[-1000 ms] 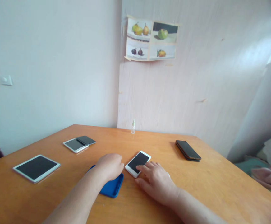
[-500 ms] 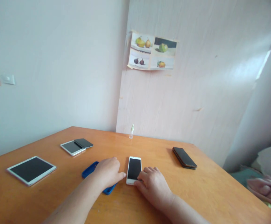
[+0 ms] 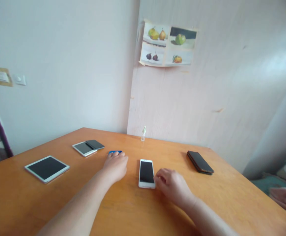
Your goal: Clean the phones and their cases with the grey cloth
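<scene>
The white phone (image 3: 147, 173) lies flat and screen-up on the table (image 3: 231, 196), its long side running away from the person, between the two hands. The right hand (image 3: 173, 185) sits just beside the phone's near right corner with the fingers half-curled and nothing clamped in them. Whether the fingertips actually touch the phone's edge cannot be told. The left hand (image 3: 115, 165) lies palm down a little to the phone's left, fingers loosely together and flat. It covers most of a blue case (image 3: 115, 152), of which only the far end shows beyond the fingertips. A closed grip on the case does not show.

Farther right, well apart from the hands, a black phone (image 3: 200, 162) lies at an angle. To the left, a small tablet (image 3: 84, 148) carries a dark phone (image 3: 95, 144) across its far corner, and a large tablet (image 3: 47, 167) lies nearer the left edge. A small bottle (image 3: 143, 133) stands upright at the back of the table by the wall, under a fruit poster (image 3: 169, 44).

The likeliest slip seems to be a push rather than a lift. Curled fingers meeting the thin edge of a flat phone on smooth wood could skate it sideways or spin it. The case, pinned only by a flat palm, could slide out from under the hand. The bottle looks light enough to tip if either thing is shoved towards it.
</scene>
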`<control>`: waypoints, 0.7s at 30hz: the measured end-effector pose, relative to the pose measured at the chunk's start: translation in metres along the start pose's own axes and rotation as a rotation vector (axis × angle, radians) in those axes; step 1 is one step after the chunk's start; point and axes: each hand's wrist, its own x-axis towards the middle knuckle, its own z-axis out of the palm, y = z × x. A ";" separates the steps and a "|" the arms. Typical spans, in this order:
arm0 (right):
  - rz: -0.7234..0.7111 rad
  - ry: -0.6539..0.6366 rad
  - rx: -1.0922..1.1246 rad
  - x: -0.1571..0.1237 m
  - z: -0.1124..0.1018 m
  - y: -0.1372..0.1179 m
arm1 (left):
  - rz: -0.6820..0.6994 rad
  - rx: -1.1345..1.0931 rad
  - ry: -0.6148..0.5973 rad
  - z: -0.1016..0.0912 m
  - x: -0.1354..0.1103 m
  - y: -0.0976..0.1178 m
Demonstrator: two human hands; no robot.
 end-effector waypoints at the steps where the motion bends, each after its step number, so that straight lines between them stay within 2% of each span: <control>1: 0.067 0.042 0.013 0.001 -0.005 0.008 | 0.002 -0.013 0.016 -0.001 0.000 0.003; 4: 0.240 0.116 0.029 0.006 -0.018 0.035 | 0.054 -0.123 0.032 -0.004 -0.002 0.020; 7: 0.285 0.097 0.025 0.008 -0.027 0.051 | 0.090 -0.237 0.008 -0.001 -0.006 0.043; 11: 0.245 -0.079 0.054 0.004 -0.026 0.049 | 0.153 -0.316 0.007 0.011 -0.011 0.068; 14: 0.190 -0.170 0.065 0.000 -0.019 0.044 | 0.179 -0.326 -0.014 0.019 -0.012 0.076; 18: 0.085 -0.197 0.057 0.000 -0.009 0.047 | 0.186 -0.326 -0.044 0.024 -0.011 0.080; 21: 0.086 -0.154 0.115 0.004 -0.006 0.053 | 0.217 -0.384 -0.065 0.023 -0.011 0.079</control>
